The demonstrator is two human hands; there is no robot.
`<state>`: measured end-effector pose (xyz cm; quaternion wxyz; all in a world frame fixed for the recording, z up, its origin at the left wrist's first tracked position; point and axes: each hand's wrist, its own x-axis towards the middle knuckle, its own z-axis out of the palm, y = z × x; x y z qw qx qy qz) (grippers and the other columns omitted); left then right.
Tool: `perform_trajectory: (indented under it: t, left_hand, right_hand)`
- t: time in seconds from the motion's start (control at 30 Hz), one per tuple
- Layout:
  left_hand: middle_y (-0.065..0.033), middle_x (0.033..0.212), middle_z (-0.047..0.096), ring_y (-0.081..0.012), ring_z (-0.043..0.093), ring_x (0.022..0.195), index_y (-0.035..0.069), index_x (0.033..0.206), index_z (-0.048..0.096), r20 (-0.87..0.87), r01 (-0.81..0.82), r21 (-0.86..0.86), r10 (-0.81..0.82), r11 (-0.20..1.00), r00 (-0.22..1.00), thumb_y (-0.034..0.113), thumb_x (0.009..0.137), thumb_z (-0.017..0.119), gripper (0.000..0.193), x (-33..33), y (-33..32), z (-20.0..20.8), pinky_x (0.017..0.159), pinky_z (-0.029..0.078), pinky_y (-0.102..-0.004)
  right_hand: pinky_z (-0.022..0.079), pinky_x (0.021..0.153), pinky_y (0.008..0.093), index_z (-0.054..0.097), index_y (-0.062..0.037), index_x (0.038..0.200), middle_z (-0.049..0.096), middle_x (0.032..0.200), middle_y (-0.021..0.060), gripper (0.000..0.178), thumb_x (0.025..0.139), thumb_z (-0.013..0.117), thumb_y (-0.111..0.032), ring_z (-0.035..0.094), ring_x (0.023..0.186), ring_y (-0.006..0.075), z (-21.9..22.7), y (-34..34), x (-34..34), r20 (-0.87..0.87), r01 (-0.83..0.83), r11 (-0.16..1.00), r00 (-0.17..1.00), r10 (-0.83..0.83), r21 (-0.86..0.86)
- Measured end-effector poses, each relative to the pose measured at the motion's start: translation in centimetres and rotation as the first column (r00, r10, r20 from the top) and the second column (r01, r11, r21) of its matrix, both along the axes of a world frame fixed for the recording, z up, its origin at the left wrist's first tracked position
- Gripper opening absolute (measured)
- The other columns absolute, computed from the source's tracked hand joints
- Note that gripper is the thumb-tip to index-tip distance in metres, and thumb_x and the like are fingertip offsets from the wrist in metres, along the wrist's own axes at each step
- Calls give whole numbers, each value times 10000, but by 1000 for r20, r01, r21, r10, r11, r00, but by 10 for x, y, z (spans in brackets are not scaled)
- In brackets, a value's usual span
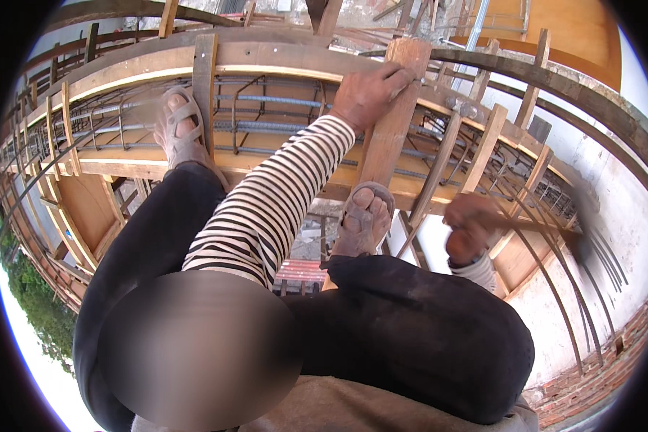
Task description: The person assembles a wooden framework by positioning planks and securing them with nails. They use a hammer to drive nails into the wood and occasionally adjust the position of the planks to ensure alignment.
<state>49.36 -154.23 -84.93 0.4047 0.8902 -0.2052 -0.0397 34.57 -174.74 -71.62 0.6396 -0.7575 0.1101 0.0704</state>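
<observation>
My left hand (374,93), at the end of a striped sleeve, grips the upper edge of a reddish-brown wooden board (394,133). The board stands across the formwork beam (266,57), tilted slightly. Off to the right, my right hand (470,222) is closed round the wooden handle of a hammer (529,225). The hammer's head points right and is smeared by motion. It is held apart from the board.
Steel rebar (266,126) with stirrups runs inside the long formwork. My sandalled feet (182,126) rest on it. Wooden cross battens (204,93) span its top. Loose bent rods (554,288) hang near the white wall (626,252) at right. Open gaps show below the beam.
</observation>
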Motion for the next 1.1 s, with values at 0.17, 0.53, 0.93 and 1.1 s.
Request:
perform_trajectory:
  t: [0.17, 0.53, 0.93, 1.1]
  left_hand:
    - [-37, 1123, 668, -288, 691, 873, 186, 1184, 642, -23, -15, 41, 16, 999, 1000, 166, 886, 636, 299, -4, 5, -2, 709, 582, -392]
    - [-196, 1064, 680, -368, 673, 911, 50, 1125, 686, -110, -413, -120, 401, 903, 909, 294, 986, 540, 317, 33, 25, -9, 817, 535, -445]
    - [-199, 1120, 697, -347, 647, 1108, 101, 1255, 670, -590, -120, 99, 155, 988, 792, 850, 742, 526, 919, 98, 11, -41, 997, 484, -427]
    - [-213, 1217, 657, -369, 620, 1156, 66, 1281, 644, -603, -11, 73, 53, 997, 796, 914, 685, 489, 1049, 113, 14, -56, 1032, 460, -418]
  right_hand:
    - [282, 438, 236, 481, -63, 847, 389, 621, -52, 436, 1026, 467, -460, 352, 500, 44, -6, 0, -1, -302, -77, 979, 953, 17, -190]
    - [394, 390, 241, 506, -36, 1015, 463, 627, -1, 421, 982, 543, -455, 435, 479, 103, 47, 9, 28, -18, 164, 984, 986, -163, 67]
    - [303, 446, 233, 504, -51, 906, 421, 616, -36, 410, 1041, 440, -432, 386, 503, 65, -2, 7, -7, -205, -51, 987, 979, 18, -153]
    - [314, 419, 244, 537, -53, 879, 484, 629, 20, 415, 1008, 498, -445, 436, 504, 90, -6, -6, -11, -268, -26, 977, 963, -33, -214]
